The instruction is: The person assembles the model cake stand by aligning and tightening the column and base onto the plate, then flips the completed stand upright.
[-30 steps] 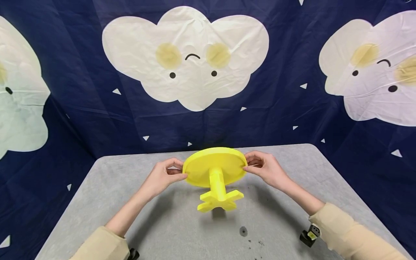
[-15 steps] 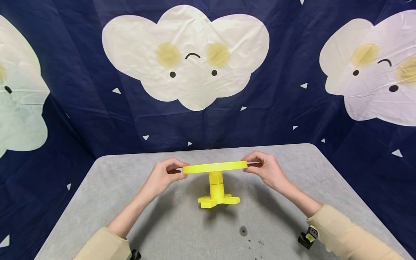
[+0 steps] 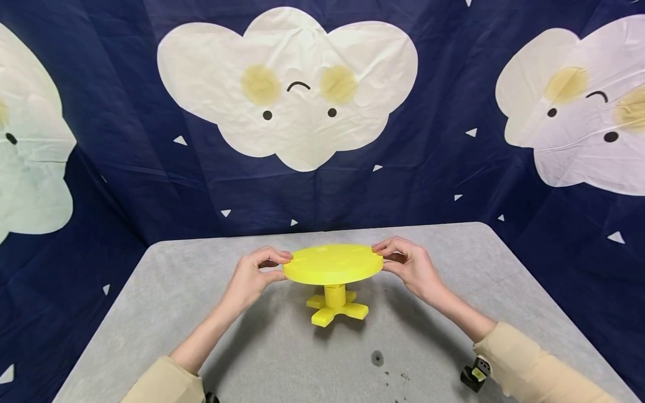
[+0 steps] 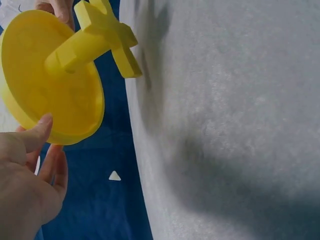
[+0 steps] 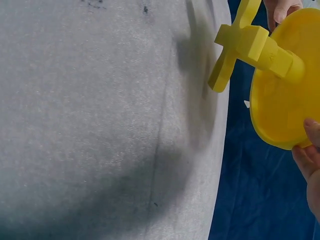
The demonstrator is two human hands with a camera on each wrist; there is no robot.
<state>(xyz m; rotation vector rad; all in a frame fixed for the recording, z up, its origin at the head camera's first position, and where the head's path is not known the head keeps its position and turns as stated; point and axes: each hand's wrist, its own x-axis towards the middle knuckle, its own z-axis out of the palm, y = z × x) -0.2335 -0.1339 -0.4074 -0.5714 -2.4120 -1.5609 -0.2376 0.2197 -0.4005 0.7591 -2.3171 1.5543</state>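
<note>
A yellow toy table [image 3: 332, 265] with a round top, a thick central post [image 3: 335, 295] and a cross-shaped foot [image 3: 339, 311] is held above the grey surface, its top tipped slightly toward the head camera. My left hand [image 3: 257, 273] pinches the left rim, thumb below and fingers above. On the opposite rim, my right hand [image 3: 409, 265] grips in the same way. The left wrist view shows the underside of the round top [image 4: 75, 100], with the left thumb pressed on it. From the right wrist view, the foot [image 5: 240, 45] points away from the right hand.
The grey tabletop [image 3: 272, 358] extends under both arms and has a dark round stain [image 3: 377, 358] and small specks near the front. A dark blue curtain [image 3: 201, 190] with white clouds hangs behind and at both sides.
The toy table has tilted over: its underside faced the head camera, then it stood edge-on, and now its top face shows. Both hands have kept hold of the rim.
</note>
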